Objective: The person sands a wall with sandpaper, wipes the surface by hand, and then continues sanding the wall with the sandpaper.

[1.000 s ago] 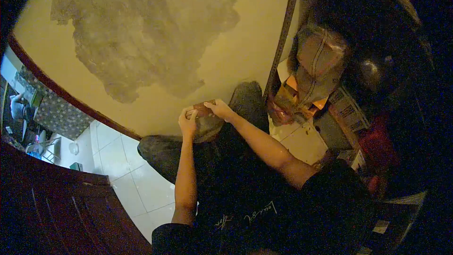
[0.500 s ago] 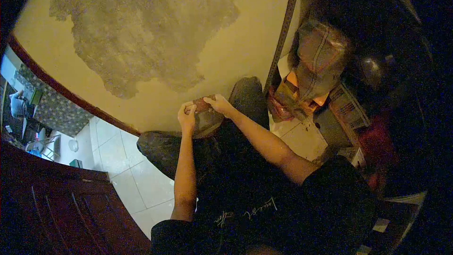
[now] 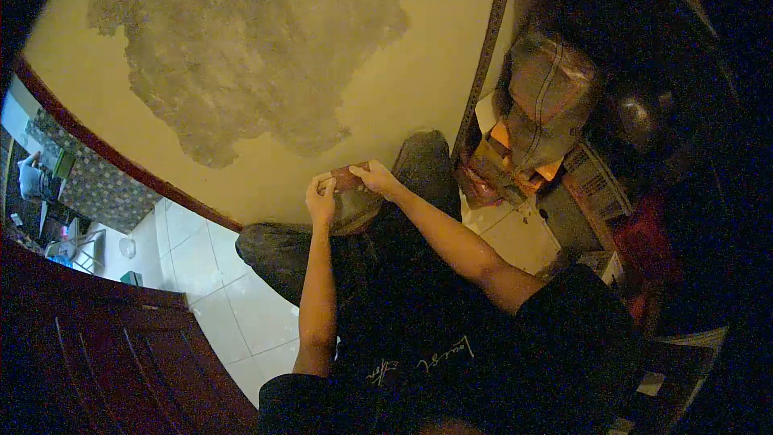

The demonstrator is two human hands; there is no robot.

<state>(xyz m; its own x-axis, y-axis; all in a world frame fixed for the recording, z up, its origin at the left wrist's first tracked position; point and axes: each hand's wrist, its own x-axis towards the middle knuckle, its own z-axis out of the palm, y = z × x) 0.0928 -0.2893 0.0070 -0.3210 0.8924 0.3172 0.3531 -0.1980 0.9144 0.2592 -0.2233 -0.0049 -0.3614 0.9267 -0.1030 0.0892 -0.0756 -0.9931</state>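
A small reddish-brown rectangle [image 3: 347, 177], which looks like a folded piece of sandpaper, is stretched between my two hands. My left hand [image 3: 321, 196] grips its left end, thumb and fingers pinched together. At the other end, my right hand [image 3: 378, 177] has its thumb pressed on top and its fingers hidden behind. Both hands are above my lap, close to the yellowish wall [image 3: 266, 193]. A large rough grey patch [image 3: 258, 48] covers much of that wall. Fine detail on the piece is too dim to make out.
To the right, a grey zippered bag [image 3: 547, 89] rests over boxes and a plastic crate [image 3: 596, 181]. A dark red door [image 3: 121, 346] stands at lower left. Past the wall's edge lie white floor tiles [image 3: 233, 298] and a folding chair [image 3: 87, 250].
Almost nothing differs. Both hands keep their hold on the reddish-brown piece, and the view has shifted very slightly.
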